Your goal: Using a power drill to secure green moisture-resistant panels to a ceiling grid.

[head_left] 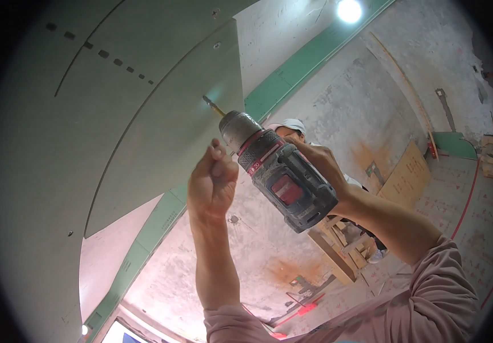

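Observation:
A dusty black-and-red cordless drill (292, 186) is raised overhead, its grey chuck pointing up and left. My right hand (329, 168) is wrapped around its grip, mostly hidden behind the body. The bit (212, 105) reaches up to the grey-green ceiling board (161, 131); whether its tip touches the surface I cannot tell. A patch of light falls on the board around the tip. Just left of the chuck, my left hand (215, 174) is raised with its fingers curled together. Anything pinched in those fingers is too small to make out.
Green strips (283, 80) run along the ceiling past the board's edge. Screw heads (217, 45) dot the board. Behind the drill stands another person in a light cap (292, 127). Wooden pieces (338, 257) and a leaning plywood sheet (403, 174) are below. A lamp (349, 10) shines above.

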Demonstrator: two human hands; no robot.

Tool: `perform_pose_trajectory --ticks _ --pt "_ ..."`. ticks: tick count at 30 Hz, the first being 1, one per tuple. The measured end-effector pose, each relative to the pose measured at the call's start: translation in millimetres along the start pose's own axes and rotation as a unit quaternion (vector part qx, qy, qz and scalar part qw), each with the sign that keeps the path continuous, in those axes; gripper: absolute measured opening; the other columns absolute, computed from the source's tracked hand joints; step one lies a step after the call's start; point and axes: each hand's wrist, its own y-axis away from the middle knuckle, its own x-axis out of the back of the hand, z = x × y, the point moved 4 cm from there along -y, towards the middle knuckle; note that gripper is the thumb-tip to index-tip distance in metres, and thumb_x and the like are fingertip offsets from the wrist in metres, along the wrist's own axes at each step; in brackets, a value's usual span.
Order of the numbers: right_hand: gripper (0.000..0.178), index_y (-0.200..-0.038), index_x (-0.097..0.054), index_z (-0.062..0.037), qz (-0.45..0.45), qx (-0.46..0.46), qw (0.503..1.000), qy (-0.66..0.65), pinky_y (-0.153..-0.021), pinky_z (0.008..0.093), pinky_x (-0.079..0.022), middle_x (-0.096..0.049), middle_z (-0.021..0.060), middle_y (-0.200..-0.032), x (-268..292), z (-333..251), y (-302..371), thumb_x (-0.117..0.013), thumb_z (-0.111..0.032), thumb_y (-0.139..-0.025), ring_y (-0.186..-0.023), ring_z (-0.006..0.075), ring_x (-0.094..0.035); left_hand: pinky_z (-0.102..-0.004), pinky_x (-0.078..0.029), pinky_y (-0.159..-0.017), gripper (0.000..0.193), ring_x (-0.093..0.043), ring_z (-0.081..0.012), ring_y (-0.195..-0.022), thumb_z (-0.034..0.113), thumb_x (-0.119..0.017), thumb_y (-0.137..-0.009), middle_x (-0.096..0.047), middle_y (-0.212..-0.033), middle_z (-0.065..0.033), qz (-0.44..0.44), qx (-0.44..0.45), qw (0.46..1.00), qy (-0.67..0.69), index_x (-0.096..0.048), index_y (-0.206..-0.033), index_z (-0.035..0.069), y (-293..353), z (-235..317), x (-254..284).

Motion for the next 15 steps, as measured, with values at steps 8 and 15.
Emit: perform_pose_trajectory --ticks 8,15 --pt "0.038 -0.107 -0.058 -0.0058 0.004 0.014 1.000 -0.024 -0.076 0.0317 -0.048 -0.062 0.0111 -0.104 8.4 0.7 0.8 -0.069 -0.014 -0.071 -0.090 0.0279 -0.064 -0.0215 -0.028 -0.049 0.011 -0.029 -0.0060 -0.053 0.014 -0.050 -0.097 -0.044 -0.068 0.0010 -0.062 0.060 0.993 -0.083 -0.048 -0.092 0.005 -3.0 26.5 -27.2" --pt "0.046 -0.101 -0.059 -0.0003 -0.002 0.023 0.996 -0.081 -0.075 0.0348 -0.048 -0.063 0.0117 -0.097 -0.8 6.9 26.8 -0.076 -0.019 -0.063 -0.081 0.0264 -0.063 -0.0221 -0.023 -0.046 0.018 -0.026 -0.0057 -0.048 0.023 -0.054 -0.095 -0.033 -0.057 0.0056 -0.055 0.129 0.974 -0.181 -0.049 -0.086 0.009 0.5 33.1 -24.1"
